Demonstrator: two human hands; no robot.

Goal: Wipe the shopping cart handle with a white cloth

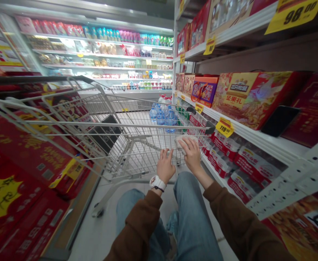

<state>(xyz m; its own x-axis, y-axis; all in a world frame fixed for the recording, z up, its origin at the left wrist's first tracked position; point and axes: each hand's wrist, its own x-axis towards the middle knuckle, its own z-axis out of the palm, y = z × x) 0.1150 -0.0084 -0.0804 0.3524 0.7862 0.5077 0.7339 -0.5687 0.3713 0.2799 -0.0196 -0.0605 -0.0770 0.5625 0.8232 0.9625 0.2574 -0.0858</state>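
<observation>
My left hand (166,167), with a white watch (157,182) on its wrist, is raised just in front of the wire side of a shopping cart (145,125). Its fingers are apart, and nothing shows in them. Beside it, my right hand (191,154) has its fingers stretched forward over a pale, whitish thing (178,142) at the cart's side. What that thing is, I cannot make out, since the fingers partly cover it. A black flat box (106,133) shows through the cart's wires on the left.
To the right, a shelf holds gift boxes (253,95) and a dark phone (280,121) leaning at its edge. Shrink-wrapped bottles (244,170) stand below. Large water bottles (170,117) sit beyond the cart. Red cartons (25,217) are stacked at left, and a refrigerated display (104,67) lines the back.
</observation>
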